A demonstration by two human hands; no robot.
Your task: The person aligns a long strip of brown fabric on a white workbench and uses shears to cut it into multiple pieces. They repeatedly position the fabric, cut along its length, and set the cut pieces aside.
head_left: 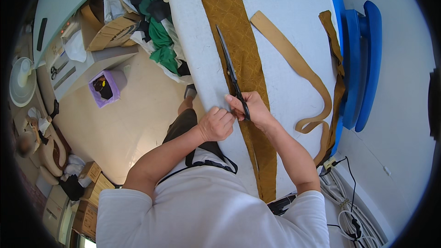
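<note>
Right hand [254, 109]: fingers curled and closed around the handle end of long-bladed, black-handled metal scissors [231, 74]; thumb extended toward the left. Blades together, pointed away from the body, above the mustard-brown, diamond-patterned fabric strip [245, 50] near its left edge. Contact between blades and fabric: cannot tell.

Left hand [216, 124]: fingers bent inward and pressed together, knuckles up, thumb side just beside the right fingertips. Contents of the pinch, if any: hidden, cannot tell.

Position of the fabric strip: lengthwise along the white, cloth-covered worktable [294, 4], from the far edge to the near end, passing beneath the right hand and close to the torso. Position of the left hand: at the left table edge.

Edges and room: narrow bare white band between the fabric strip and the left table edge; wider bare surface to the right, as far as the flat, tan, curved strip [298, 62]. Farther right, near the table edge, a twisted dark-brown fabric strip [333, 43]; beyond the edge, a blue, rounded, upright panel [371, 64]. Left of the table, open beige floor [142, 110], bounded at the far side by a heap of green and black cloth [158, 32] and a purple-lined square bin [118, 81].
</note>
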